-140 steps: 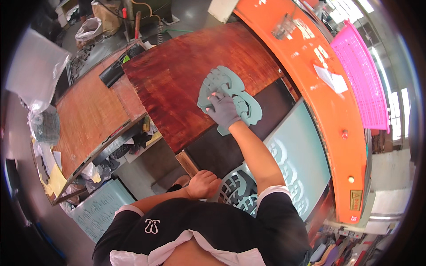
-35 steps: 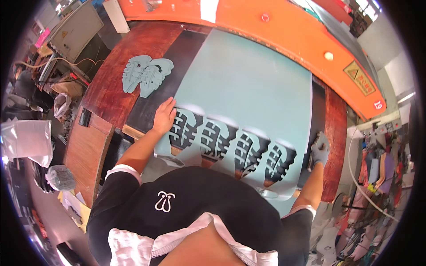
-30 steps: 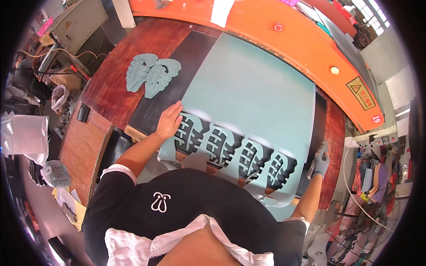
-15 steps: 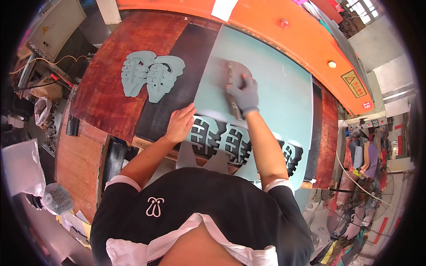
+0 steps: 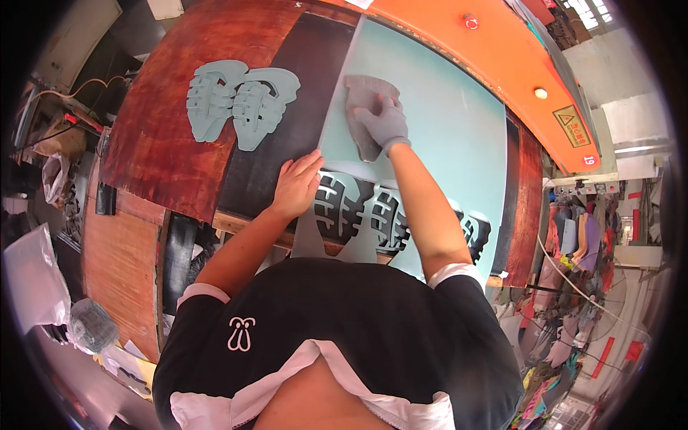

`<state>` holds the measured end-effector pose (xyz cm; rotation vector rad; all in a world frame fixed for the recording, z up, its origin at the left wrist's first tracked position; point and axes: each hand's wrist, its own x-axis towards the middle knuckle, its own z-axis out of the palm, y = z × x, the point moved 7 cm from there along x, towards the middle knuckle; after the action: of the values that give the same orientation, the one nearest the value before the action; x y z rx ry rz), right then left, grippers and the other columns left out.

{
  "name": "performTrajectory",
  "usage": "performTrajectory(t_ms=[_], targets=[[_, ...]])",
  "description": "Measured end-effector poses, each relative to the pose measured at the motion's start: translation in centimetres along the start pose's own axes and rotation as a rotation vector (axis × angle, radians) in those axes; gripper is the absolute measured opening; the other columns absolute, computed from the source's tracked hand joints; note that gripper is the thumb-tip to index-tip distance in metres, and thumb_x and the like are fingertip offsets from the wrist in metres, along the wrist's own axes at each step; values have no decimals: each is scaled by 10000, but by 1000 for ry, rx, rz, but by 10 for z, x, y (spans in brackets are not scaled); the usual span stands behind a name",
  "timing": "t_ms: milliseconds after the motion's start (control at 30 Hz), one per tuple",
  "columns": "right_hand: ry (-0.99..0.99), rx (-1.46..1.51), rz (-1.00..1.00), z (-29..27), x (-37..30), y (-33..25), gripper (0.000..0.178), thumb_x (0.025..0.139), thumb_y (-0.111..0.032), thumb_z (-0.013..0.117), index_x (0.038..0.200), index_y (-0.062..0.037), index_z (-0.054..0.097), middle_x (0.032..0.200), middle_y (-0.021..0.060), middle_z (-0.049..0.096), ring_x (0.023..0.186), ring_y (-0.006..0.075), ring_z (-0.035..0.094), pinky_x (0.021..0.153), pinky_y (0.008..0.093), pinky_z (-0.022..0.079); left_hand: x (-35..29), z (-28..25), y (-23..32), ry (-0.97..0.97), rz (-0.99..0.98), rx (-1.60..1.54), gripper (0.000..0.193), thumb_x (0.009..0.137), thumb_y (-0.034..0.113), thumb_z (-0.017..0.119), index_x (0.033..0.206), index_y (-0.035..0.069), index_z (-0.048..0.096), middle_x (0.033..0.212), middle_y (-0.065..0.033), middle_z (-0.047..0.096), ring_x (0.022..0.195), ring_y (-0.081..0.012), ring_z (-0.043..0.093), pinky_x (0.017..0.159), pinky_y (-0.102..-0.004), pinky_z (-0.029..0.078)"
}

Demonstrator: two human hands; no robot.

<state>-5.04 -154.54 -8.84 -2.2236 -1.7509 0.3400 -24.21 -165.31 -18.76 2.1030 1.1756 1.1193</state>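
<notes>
My right hand point(image 5: 388, 124), in a grey glove, grips a brown-grey cutting die point(image 5: 363, 92) shaped like a shoe upper, with a wavy edge. The die is over the left part of a pale teal sheet point(image 5: 451, 122); I cannot tell whether it touches the sheet. My bare left hand point(image 5: 296, 188) lies flat, fingers stretched, at the sheet's near left corner. Toward me, the sheet has several shoe-upper cutouts with the dark board showing through. Left of the sheet, two stacks of cut teal uppers point(image 5: 209, 107) point(image 5: 258, 118) lie side by side.
A black board point(image 5: 287, 79) and a reddish-brown wooden table point(image 5: 158, 122) extend left of the sheet. An orange machine beam point(image 5: 502, 64) with a red button crosses the far side. Colourful scraps point(image 5: 573, 244) hang at the right; a plastic-wrapped roll point(image 5: 93, 326) stands lower left.
My right hand has moved the die slightly left and away from me, and its broad side shows more. My left hand stays by the sheet's corner. The whole view has shifted a little.
</notes>
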Motion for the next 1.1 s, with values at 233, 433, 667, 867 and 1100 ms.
performTrajectory(t_ms=[233,433,667,867,1100], targets=[[163,392,-87,-18,-61,93,527,798,-367,633,1190,-28,540,1165,157,548,1042,328,542,889,383,441,9,-9,1,7,10,-60,323,874,140,525,1179,40,562,1278,-118,524,1160,-270,493,995,-424,331],[362,109,-252,-41,-157,131,359,792,-214,655,1093,-40,567,1077,162,582,1006,353,532,865,418,441,71,-17,-25,120,-56,-241,359,879,150,534,1209,10,517,1218,-183,549,1129,-336,523,963,-391,405],[520,-9,-170,-43,-264,175,286,753,-123,657,1015,-37,582,998,140,581,932,337,540,817,413,447,139,2,-48,72,-188,-330,401,912,124,500,1293,17,433,1259,-169,532,1154,-266,522,987,-357,390],[555,-110,-138,-43,-295,190,167,733,-73,622,883,-37,559,883,129,557,842,335,526,756,421,439,50,-6,-27,12,-66,-229,466,860,137,567,1273,-30,430,1213,-199,531,1087,-343,531,944,-403,414],[595,-134,-171,-45,-285,182,101,736,-68,601,827,-59,557,787,112,561,748,323,539,688,411,440,-79,-35,10,-231,-34,9,530,791,173,654,1257,8,466,980,-115,605,905,-287,553,872,-411,388]])
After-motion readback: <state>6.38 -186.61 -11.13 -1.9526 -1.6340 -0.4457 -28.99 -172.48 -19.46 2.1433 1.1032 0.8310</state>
